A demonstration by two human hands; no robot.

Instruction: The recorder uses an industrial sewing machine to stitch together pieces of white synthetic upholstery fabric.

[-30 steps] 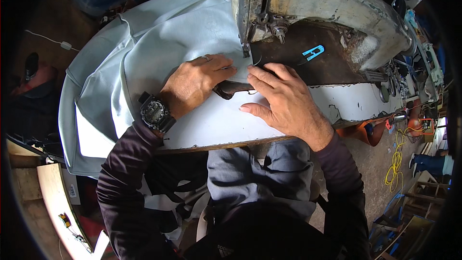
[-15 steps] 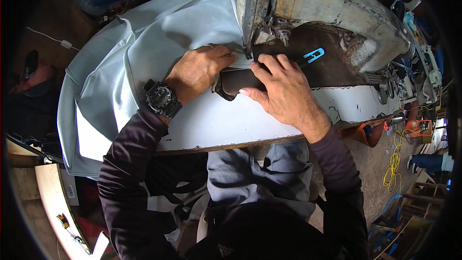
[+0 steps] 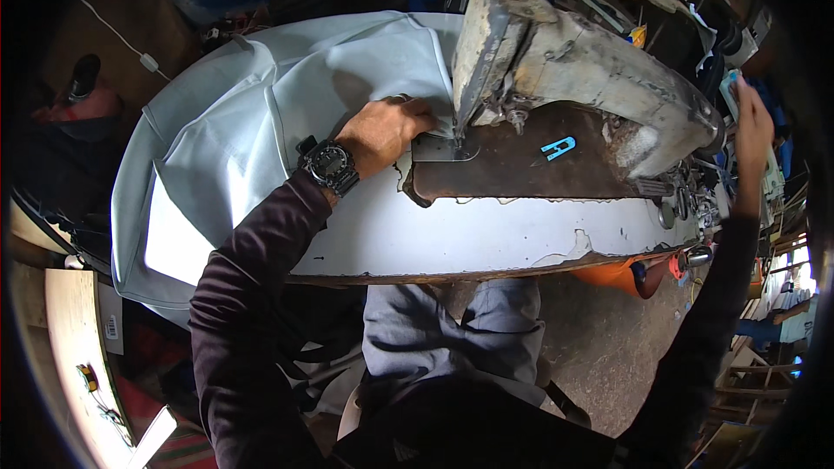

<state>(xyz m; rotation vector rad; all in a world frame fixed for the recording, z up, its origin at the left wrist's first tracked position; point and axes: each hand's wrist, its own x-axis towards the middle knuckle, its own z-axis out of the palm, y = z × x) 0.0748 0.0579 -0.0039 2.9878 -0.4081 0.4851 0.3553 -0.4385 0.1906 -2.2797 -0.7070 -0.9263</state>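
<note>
A sheet of light grey vinyl-like material (image 3: 321,65) with raised seams spreads over the left half of the table. Its edge runs under the presser foot (image 3: 459,141) of a worn sewing machine (image 3: 599,65). My left hand (image 3: 382,132) is closed on the material just left of the foot, fingertips curled at its edge. Far to the right, my right hand (image 3: 752,135) is raised at the end of the machine, beside a teal item (image 3: 730,91). Its fingers look stretched upward, but whether they touch or grip anything is unclear.
A light-blue U-shaped tool (image 3: 559,148) lies on the machine's dark bed (image 3: 521,169). The white tabletop (image 3: 417,243) has a chipped front edge. Metal parts (image 3: 682,200) crowd the right end. An orange object (image 3: 612,276) shows below the table.
My right hand has left the material by the presser foot and swung far right past the machine's end. My left hand stays at the material's edge. The view has shifted.
</note>
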